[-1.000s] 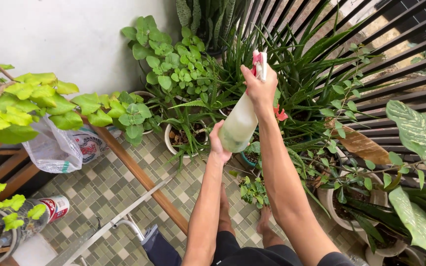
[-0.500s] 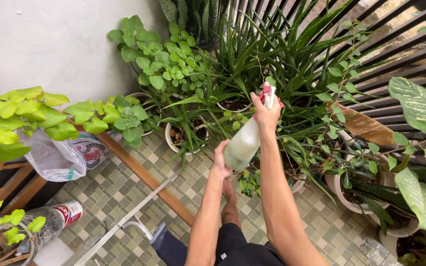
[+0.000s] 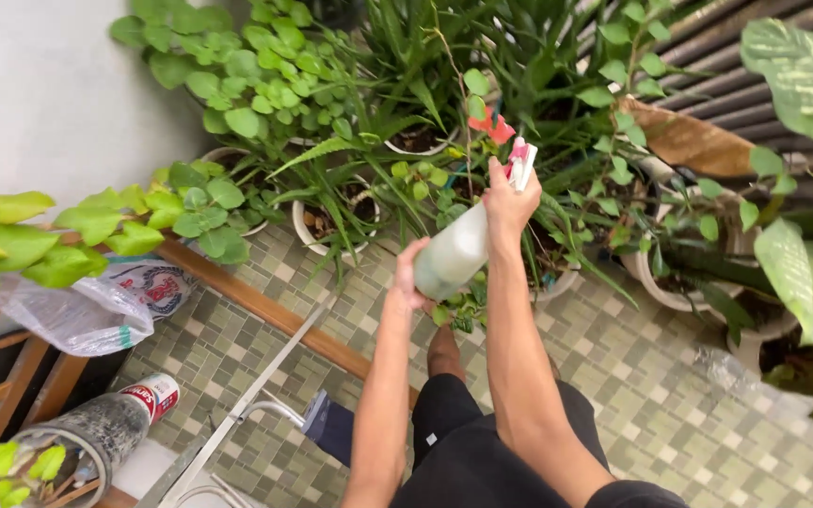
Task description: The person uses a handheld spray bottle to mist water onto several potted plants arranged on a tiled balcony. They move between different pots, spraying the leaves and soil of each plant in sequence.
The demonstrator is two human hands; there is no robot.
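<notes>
A translucent whitish spray bottle [image 3: 454,249] with a pink and white trigger head [image 3: 520,161] is held up over the potted plants. My right hand [image 3: 508,200] grips its neck at the trigger. My left hand [image 3: 408,277] cups the bottle's base from below. The nozzle points toward spiky green plants and a small red flower [image 3: 492,125]. My legs in black shorts [image 3: 482,442] show below, one knee bent over the tiled floor.
White pots [image 3: 320,228] of leafy plants crowd the back and right. A large spotted-leaf plant [image 3: 802,273] stands at the right. A wooden rail [image 3: 265,310] crosses the green tiled floor [image 3: 651,376]. A plastic bag [image 3: 96,306] and a can-shaped planter [image 3: 96,428] are at left.
The view has dropped and moved closer to the plants. Both hands still hold the bottle, now lower over the pots, with the nozzle near the red flower.
</notes>
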